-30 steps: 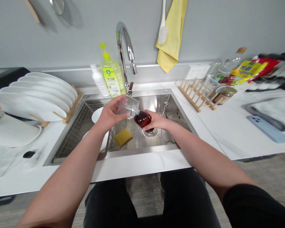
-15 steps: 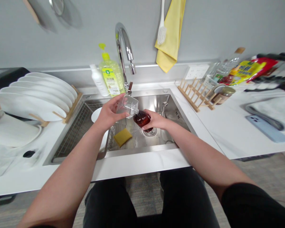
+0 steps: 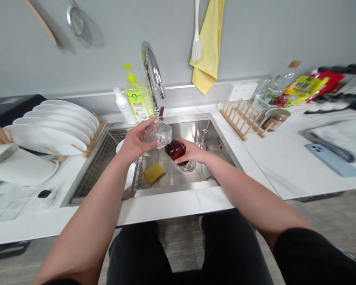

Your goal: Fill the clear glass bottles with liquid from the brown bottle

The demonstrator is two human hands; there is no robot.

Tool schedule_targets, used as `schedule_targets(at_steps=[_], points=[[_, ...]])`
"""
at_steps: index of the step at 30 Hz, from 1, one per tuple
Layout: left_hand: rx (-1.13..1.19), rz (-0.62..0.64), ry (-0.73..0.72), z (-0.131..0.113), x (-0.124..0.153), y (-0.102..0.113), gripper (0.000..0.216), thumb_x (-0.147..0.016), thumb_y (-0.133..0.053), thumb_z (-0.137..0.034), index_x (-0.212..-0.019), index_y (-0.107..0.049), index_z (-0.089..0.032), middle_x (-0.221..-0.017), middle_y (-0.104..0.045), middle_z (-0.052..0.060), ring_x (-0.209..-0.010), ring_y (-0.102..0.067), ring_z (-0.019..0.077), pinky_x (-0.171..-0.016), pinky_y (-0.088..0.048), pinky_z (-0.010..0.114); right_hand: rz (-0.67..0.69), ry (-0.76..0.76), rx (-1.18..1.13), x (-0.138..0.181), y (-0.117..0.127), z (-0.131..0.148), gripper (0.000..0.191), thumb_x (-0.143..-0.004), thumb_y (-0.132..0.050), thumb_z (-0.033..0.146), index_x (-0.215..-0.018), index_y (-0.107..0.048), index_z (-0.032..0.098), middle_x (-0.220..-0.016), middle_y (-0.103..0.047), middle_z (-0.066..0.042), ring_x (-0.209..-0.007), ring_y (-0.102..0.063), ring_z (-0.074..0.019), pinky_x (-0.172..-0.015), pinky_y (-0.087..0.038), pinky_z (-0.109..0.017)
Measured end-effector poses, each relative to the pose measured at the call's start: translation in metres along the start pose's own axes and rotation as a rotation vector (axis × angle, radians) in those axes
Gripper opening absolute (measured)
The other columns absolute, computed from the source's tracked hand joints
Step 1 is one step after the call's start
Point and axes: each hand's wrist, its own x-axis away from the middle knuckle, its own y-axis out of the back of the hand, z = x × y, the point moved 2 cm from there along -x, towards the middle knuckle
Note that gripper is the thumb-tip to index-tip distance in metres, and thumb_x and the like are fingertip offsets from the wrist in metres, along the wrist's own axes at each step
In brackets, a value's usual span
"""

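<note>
Over the sink [image 3: 178, 189], my left hand [image 3: 135, 142] is closed round a clear plastic container [image 3: 161, 132], which is tipped on its side. My right hand [image 3: 191, 152] grips a dark brown bottle [image 3: 175, 150], tilted with its neck towards the container's mouth. The two meet or nearly meet; whether they touch I cannot tell. Below them a yellow sponge [image 3: 154, 173] lies in the basin, left of the drain [image 3: 187, 166]. Partly hidden behind my left forearm is a white dish [image 3: 130, 176] by the wire rack [image 3: 90, 174].
A chrome faucet [image 3: 150, 75] rises behind my hands, beside a yellow-green dish soap bottle [image 3: 139, 99] and a white bottle [image 3: 124, 106]. Several white plates [image 3: 50, 136] stand in a rack at left. At right are a wooden rack [image 3: 243, 118], a jar [image 3: 277, 119] and a phone [image 3: 334, 160].
The camera view has shifted slightly. Both hands keep their hold on the clear container and the brown bottle, with hardly any movement between them.
</note>
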Motion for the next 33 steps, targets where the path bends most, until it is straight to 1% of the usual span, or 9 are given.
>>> schedule_targets(at_steps=[4, 8, 12, 15, 19, 22, 26, 29, 33], points=[[-0.041, 0.029, 0.017, -0.008, -0.003, 0.002, 0.103, -0.064, -0.114, -0.039, -0.159, -0.076, -0.029, -0.149, -0.078, 0.015, -0.140, -0.073, 0.0395, -0.120, -0.064, 0.059, 0.003, 0.034, 0.034, 0.000, 0.001, -0.002, 0.092, -0.059, -0.112, 0.039, -0.140, -0.070, 0.028, -0.136, -0.084, -0.007, -0.131, -0.078, -0.0376, -0.123, -0.058, -0.059], [-0.123, 0.059, 0.023, -0.018, -0.007, 0.004, 0.102, -0.066, -0.112, -0.039, -0.161, -0.075, -0.029, -0.149, -0.078, 0.014, -0.138, -0.074, 0.0398, -0.114, -0.067, 0.058, 0.001, 0.048, 0.027, 0.001, 0.001, 0.004, 0.091, -0.058, -0.112, 0.040, -0.138, -0.070, 0.027, -0.135, -0.084, -0.008, -0.129, -0.078, -0.0381, -0.122, -0.058, -0.059], [-0.221, 0.106, 0.029, -0.030, -0.013, 0.006, 0.100, -0.070, -0.110, -0.041, -0.163, -0.074, -0.030, -0.150, -0.078, 0.014, -0.139, -0.073, 0.0402, -0.114, -0.067, 0.059, -0.029, 0.042, 0.024, 0.003, 0.000, 0.011, 0.091, -0.056, -0.112, 0.037, -0.136, -0.070, 0.025, -0.134, -0.084, -0.008, -0.128, -0.078, -0.0384, -0.121, -0.058, -0.058], [-0.273, 0.124, 0.025, -0.039, -0.019, 0.006, 0.102, -0.069, -0.110, -0.042, -0.163, -0.074, -0.029, -0.149, -0.078, 0.015, -0.139, -0.072, 0.0400, -0.114, -0.066, 0.059, -0.031, 0.052, 0.014, 0.004, -0.001, 0.013, 0.088, -0.057, -0.111, 0.038, -0.134, -0.070, 0.026, -0.132, -0.084, -0.006, -0.127, -0.078, -0.0372, -0.119, -0.060, -0.056], [-0.358, 0.123, 0.017, -0.054, -0.025, 0.002, 0.103, -0.066, -0.111, -0.044, -0.161, -0.075, -0.028, -0.146, -0.080, 0.015, -0.139, -0.072, 0.0405, -0.114, -0.065, 0.058, -0.038, 0.074, -0.016, 0.005, -0.001, 0.015, 0.083, -0.059, -0.110, 0.037, -0.131, -0.071, 0.026, -0.130, -0.083, -0.006, -0.125, -0.078, -0.0372, -0.117, -0.062, -0.057], [-0.433, 0.134, 0.022, -0.068, -0.028, -0.004, 0.103, -0.068, -0.110, -0.047, -0.162, -0.074, -0.027, -0.145, -0.080, 0.016, -0.137, -0.073, 0.0403, -0.109, -0.067, 0.055, -0.044, 0.090, -0.030, 0.006, -0.001, 0.016, 0.082, -0.059, -0.110, 0.036, -0.130, -0.070, 0.026, -0.132, -0.083, -0.007, -0.127, -0.078, -0.0374, -0.121, -0.061, -0.059], [-0.470, 0.135, 0.006, -0.084, -0.030, -0.010, 0.101, -0.067, -0.109, -0.046, -0.160, -0.076, -0.027, -0.139, -0.082, 0.014, -0.131, -0.075, 0.0383, -0.103, -0.068, 0.049, -0.055, 0.098, -0.063, 0.005, -0.001, 0.017, 0.086, -0.058, -0.111, 0.037, -0.133, -0.070, 0.027, -0.135, -0.083, -0.007, -0.131, -0.078, -0.0383, -0.126, -0.059, -0.061], [-0.493, 0.145, -0.001, -0.090, -0.032, -0.014, 0.099, -0.066, -0.109, -0.044, -0.159, -0.077, -0.027, -0.137, -0.082, 0.014, -0.128, -0.075, 0.0376, -0.100, -0.069, 0.047, -0.069, 0.103, -0.076, 0.004, 0.000, 0.016, 0.090, -0.057, -0.111, 0.036, -0.136, -0.069, 0.028, -0.136, -0.083, -0.007, -0.133, -0.077, -0.0391, -0.128, -0.057, -0.062], [-0.534, 0.154, 0.004, -0.093, -0.036, -0.015, 0.100, -0.068, -0.108, -0.044, -0.161, -0.076, -0.027, -0.136, -0.082, 0.014, -0.130, -0.075, 0.0389, -0.103, -0.068, 0.050, -0.080, 0.113, -0.059, 0.004, 0.001, 0.014, 0.090, -0.058, -0.111, 0.037, -0.137, -0.069, 0.028, -0.138, -0.083, -0.007, -0.134, -0.077, -0.0393, -0.127, -0.057, -0.062]])
